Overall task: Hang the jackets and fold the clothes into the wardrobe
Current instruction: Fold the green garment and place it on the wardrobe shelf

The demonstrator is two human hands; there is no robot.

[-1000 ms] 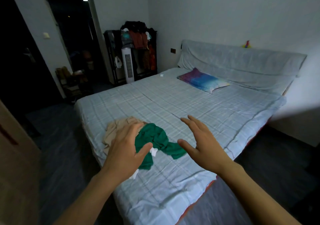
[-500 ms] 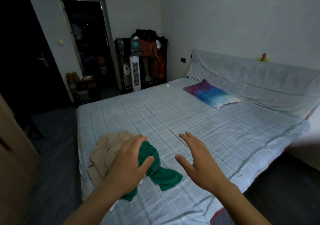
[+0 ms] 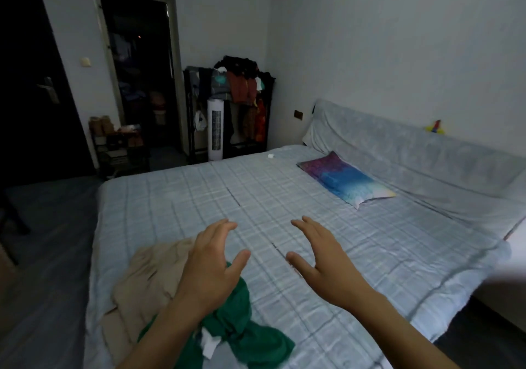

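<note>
A bed covered in a pale blue checked sheet (image 3: 284,192) is seen. A crumpled beige garment (image 3: 148,283) and a rumpled green garment (image 3: 244,334) are laid touching at its near left; a purple-and-blue pillow (image 3: 344,180) is placed at its far right.

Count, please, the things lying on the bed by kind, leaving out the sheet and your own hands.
Garments: 2, a green garment and a beige garment
Pillows: 1, the purple and blue pillow
Small items: 1, a small white object near the far edge, too small to identify
Total: 4
</note>
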